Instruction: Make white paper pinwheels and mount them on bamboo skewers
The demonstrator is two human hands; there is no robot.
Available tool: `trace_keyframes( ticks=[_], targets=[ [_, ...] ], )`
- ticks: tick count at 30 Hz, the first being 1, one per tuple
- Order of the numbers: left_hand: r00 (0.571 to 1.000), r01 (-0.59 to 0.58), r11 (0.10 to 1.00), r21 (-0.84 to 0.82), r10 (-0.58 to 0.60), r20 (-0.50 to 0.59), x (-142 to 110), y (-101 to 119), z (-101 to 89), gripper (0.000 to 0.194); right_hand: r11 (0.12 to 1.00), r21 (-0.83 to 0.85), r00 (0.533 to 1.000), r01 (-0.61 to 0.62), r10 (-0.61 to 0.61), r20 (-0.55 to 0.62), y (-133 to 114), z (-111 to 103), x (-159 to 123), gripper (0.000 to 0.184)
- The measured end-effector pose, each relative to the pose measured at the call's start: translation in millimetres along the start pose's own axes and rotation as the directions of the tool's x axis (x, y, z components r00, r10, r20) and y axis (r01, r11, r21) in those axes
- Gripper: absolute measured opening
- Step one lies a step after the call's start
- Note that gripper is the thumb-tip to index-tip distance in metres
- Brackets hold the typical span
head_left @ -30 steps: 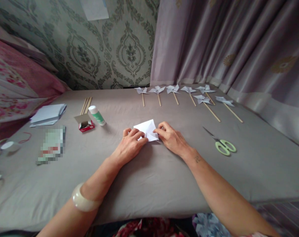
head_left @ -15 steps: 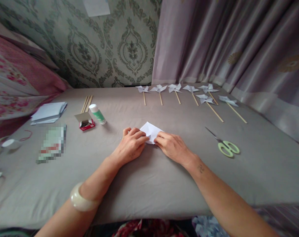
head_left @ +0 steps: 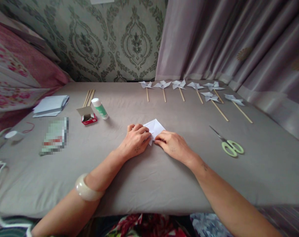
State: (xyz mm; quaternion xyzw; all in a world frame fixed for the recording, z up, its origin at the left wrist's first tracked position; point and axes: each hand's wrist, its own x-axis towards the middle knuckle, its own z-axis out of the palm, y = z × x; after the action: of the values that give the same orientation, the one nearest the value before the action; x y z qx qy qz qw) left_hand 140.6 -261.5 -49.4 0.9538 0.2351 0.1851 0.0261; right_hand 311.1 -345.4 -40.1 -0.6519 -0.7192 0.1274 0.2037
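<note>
head: worn on head | faces: forward, down over table [head_left: 164, 187] | range: hands [head_left: 136, 140] near, wall [head_left: 109, 42] beyond

The folded paper [head_left: 157, 126] in the middle is plain white, as are the pinwheels [head_left: 179, 85] at the far right, whose sticks are pale tan. The cloth [head_left: 119, 187] beneath is plain grey-taupe. At right, the scissors [head_left: 230, 148] have light green handles and dark grey blades. At left, the glue stick [head_left: 100, 109] is white with a green label, the small box [head_left: 90, 121] red, the cord [head_left: 29, 127] red. The far wall [head_left: 109, 39] carries dark leafy medallions on grey-green; the mauve curtain [head_left: 186, 39] has gold-brown flowers. Far left, pink fabric [head_left: 40, 56] borders white fabric with pink blossoms.
</note>
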Motion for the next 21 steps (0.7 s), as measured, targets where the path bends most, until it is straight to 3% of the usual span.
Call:
trace_keyframes(
  ticks=[5, 12, 21],
  targets=[
    [1.000, 0.001, 1.000, -0.008, -0.001, 0.011, 0.2, 1.0, -0.2, 0.021, 0.994, 0.098, 0.999, -0.040, 0.042, -0.019, 1.4, 0.9, 1.5, 0.016],
    [1.000, -0.005, 1.000, -0.011, 0.005, 0.016, 0.3, 1.4, 0.1, 0.021, 0.969, 0.183, 0.974, -0.167, 0.191, -0.122, 0.5, 11.2, 6.9, 0.015],
    [1.000, -0.016, 1.000, -0.011, 0.016, 0.023, 0.1, 0.9, 1.1, 0.019, 0.946, 0.191, 0.943, -0.261, 0.292, -0.159, -0.3, 17.3, 11.7, 0.013]
  ],
)
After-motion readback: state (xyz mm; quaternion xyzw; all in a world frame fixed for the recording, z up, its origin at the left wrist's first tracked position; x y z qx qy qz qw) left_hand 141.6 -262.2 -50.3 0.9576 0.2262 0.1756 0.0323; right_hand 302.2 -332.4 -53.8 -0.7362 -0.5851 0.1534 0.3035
